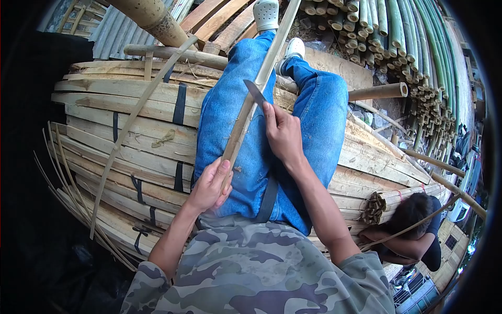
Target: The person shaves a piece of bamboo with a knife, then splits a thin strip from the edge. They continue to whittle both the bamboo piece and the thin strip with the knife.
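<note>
Left hand (210, 186) grips strip (241, 123) near its closer end, right hand (284, 132) clasps knife (253, 92), blade across strip, jeans (219, 112) beneath strip, slats (141, 133) either side.

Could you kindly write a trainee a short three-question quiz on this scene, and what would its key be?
1. Which hand holds the knife?
2. True or false: the left hand grips the long strip.
3. What colour are the jeans: (a) black, (b) blue or (c) red?

Key: 1. The right hand. 2. True. 3. (b).
</note>
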Demonstrator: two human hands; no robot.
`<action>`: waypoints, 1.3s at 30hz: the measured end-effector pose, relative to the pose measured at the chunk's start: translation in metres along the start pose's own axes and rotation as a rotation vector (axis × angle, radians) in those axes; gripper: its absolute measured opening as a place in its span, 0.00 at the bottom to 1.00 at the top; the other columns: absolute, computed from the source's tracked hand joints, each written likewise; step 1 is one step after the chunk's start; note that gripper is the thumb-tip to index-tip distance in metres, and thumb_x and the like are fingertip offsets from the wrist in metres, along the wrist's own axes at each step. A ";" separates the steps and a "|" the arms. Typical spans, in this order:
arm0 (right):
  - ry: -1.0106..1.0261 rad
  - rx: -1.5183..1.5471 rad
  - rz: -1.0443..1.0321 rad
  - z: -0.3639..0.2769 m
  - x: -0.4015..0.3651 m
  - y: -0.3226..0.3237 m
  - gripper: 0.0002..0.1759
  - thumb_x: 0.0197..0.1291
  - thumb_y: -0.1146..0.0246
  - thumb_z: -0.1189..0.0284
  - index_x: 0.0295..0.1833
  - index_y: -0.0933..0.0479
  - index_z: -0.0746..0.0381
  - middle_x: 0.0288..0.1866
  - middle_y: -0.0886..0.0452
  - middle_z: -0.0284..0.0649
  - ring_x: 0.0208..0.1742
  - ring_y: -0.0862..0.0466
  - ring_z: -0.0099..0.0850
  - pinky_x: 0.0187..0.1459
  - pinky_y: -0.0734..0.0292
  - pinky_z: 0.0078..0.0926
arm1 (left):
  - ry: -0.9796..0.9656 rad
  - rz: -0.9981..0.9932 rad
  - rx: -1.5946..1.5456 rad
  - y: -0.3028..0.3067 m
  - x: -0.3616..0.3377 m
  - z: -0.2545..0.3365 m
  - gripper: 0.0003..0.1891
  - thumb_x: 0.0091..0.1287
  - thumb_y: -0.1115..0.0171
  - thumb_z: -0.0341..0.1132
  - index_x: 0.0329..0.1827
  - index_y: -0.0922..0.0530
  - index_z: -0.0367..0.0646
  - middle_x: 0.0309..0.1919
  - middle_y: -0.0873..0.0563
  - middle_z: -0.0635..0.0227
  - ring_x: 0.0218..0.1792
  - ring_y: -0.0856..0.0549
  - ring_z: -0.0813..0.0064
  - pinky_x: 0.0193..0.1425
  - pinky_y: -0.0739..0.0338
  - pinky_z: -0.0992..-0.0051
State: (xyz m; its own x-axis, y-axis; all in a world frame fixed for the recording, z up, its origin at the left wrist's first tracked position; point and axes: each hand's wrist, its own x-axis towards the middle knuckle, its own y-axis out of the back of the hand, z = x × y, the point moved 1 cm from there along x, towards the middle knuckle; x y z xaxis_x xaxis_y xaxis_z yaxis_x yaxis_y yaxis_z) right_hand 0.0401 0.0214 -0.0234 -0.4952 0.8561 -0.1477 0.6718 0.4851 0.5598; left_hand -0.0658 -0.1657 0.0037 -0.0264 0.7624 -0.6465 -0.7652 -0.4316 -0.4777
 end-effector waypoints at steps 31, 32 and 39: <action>-0.063 -0.030 -0.089 0.000 0.001 0.015 0.24 0.75 0.46 0.59 0.36 0.23 0.70 0.17 0.32 0.53 0.16 0.32 0.37 0.24 0.36 0.40 | -0.046 0.056 0.323 -0.009 -0.006 0.000 0.19 0.82 0.59 0.47 0.44 0.30 0.39 0.15 0.30 0.74 0.09 0.31 0.85 0.11 0.37 0.82; -0.079 -0.015 -0.111 0.000 0.001 0.016 0.24 0.76 0.46 0.59 0.35 0.23 0.70 0.17 0.33 0.50 0.16 0.34 0.35 0.25 0.37 0.40 | -0.036 0.067 0.336 -0.010 -0.006 0.001 0.19 0.82 0.59 0.47 0.45 0.30 0.39 0.15 0.29 0.73 0.09 0.31 0.85 0.11 0.36 0.82; -0.178 0.035 -0.257 -0.009 -0.030 0.016 0.22 0.75 0.46 0.61 0.34 0.23 0.69 0.23 0.25 0.60 0.28 0.20 0.59 0.30 0.31 0.48 | -0.032 0.034 0.236 -0.004 -0.004 -0.001 0.18 0.82 0.59 0.47 0.45 0.30 0.39 0.15 0.30 0.74 0.09 0.32 0.85 0.11 0.37 0.82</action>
State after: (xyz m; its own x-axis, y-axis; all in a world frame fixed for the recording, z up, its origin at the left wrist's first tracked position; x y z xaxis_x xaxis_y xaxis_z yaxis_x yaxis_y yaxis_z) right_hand 0.0613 0.0016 -0.0028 -0.5492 0.7208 -0.4228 0.5571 0.6929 0.4576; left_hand -0.0615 -0.1677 0.0075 -0.0726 0.7661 -0.6386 -0.8923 -0.3360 -0.3016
